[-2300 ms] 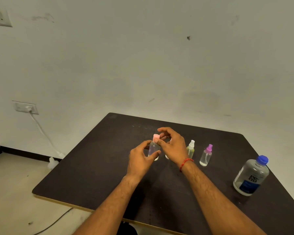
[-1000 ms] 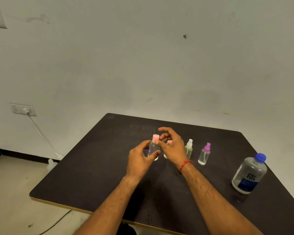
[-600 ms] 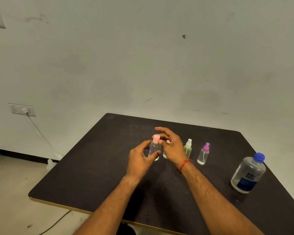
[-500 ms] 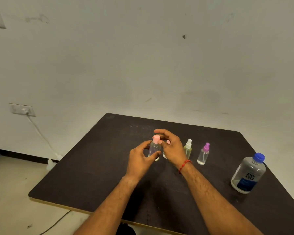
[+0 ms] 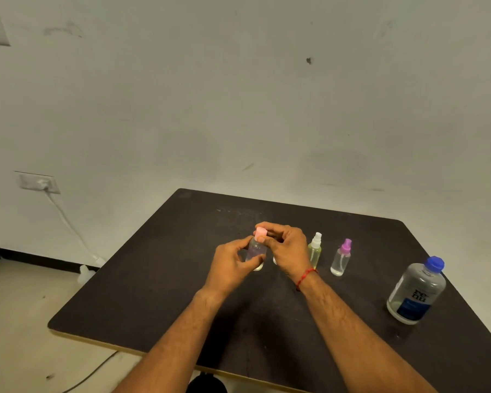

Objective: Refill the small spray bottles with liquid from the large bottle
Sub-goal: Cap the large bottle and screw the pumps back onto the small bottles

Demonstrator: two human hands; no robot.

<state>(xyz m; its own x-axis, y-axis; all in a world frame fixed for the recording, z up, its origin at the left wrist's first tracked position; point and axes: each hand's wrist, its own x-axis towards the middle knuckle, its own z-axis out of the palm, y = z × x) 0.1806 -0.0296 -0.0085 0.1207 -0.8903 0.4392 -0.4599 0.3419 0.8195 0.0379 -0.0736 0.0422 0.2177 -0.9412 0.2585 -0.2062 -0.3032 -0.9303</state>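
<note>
A small clear bottle (image 5: 256, 250) with a pink cap (image 5: 260, 233) stands mid-table. My left hand (image 5: 229, 265) grips its body from the left. My right hand (image 5: 287, 246) pinches the pink cap between thumb and fingers. Behind my right hand another small bottle (image 5: 274, 260) is mostly hidden. To the right stand a yellowish spray bottle with a white top (image 5: 314, 249) and a clear spray bottle with a purple top (image 5: 341, 258). The large clear bottle with a blue cap (image 5: 417, 293) stands capped at the table's right side.
The dark table (image 5: 182, 279) has its front edge near me and its right edge just past the large bottle. A wall socket with a white cable (image 5: 44, 185) is on the left wall. Light floor lies to the left.
My right hand's fingers, spread open beside the cap half a second ago, have closed onto the pink cap. My left hand kept its grip on the bottle.
</note>
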